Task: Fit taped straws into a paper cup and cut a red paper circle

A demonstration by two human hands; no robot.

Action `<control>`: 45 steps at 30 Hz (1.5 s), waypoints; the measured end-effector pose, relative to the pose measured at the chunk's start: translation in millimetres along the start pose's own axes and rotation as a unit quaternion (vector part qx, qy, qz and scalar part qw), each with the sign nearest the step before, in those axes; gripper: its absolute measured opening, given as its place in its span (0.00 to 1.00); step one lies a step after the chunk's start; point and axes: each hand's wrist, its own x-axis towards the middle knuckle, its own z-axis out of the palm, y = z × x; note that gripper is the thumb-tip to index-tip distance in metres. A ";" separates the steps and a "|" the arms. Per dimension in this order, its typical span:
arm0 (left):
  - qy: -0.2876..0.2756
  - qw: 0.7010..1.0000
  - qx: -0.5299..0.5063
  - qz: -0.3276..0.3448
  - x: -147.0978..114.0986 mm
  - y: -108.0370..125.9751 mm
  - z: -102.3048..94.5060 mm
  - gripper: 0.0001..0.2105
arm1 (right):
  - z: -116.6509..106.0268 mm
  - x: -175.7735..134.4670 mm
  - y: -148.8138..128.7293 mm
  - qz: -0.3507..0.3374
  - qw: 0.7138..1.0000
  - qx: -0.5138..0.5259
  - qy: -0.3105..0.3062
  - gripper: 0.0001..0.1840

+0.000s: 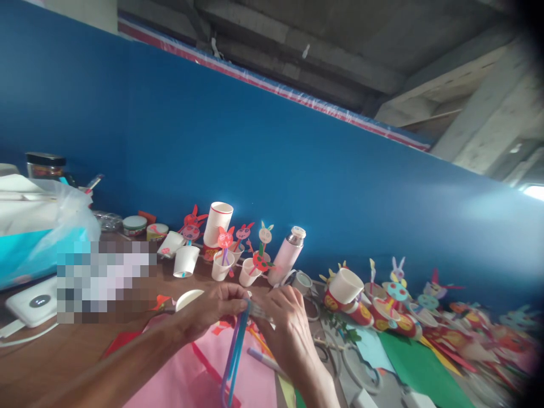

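My left hand (223, 303) is closed, its thumb and fingers pinching the upper ends of blue and purple drinking straws (238, 348). The straws hang down in front of me, and the purple one bends near the bottom. My right hand (287, 317) is closed close beside it, holding a whitish translucent strip (257, 310) that meets the straw tops. Whether the strip is tape I cannot tell. Under both hands lies pink paper (170, 377) with red and orange scraps on it. A marker (266, 361) lies by my right wrist.
Paper cups with paper animal figures (223, 266) stand along the blue partition (238, 153), near a pink thermos (287, 256). Decorated cups (385, 311), green paper (419, 362) and coiled cables (361, 371) are on the right. A white power bank (32, 300) and plastic bag (80, 207) sit left.
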 end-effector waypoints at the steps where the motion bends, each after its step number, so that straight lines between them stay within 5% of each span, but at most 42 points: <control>1: -0.005 1.000 -0.006 -0.003 0.3 0.0 -0.5 0.14 | -0.1 -0.1 0.4 -0.002 1.000 0.001 0.000 0.18; 16: -0.065 0.996 -0.057 -0.025 4.0 -3.2 -5.1 0.12 | -4.4 2.8 9.6 -0.028 0.988 0.147 -0.036 0.11; 24: -0.028 0.998 -0.052 0.006 -2.7 1.7 0.0 0.10 | -1.6 1.9 13.1 0.003 0.980 0.198 -0.031 0.09; 32: -0.044 0.992 -0.097 -0.064 3.5 -2.4 -6.5 0.11 | 7.4 2.7 17.3 -0.005 0.992 0.127 -0.019 0.15; 37: -0.026 0.989 -0.136 -0.055 6.6 -1.4 -7.8 0.09 | 7.8 0.6 25.1 0.049 0.994 0.099 0.000 0.29; 45: 0.054 0.981 -0.186 -0.025 1.9 8.7 -3.6 0.04 | -10.7 -54.0 78.1 0.193 0.975 -0.044 -0.097 0.13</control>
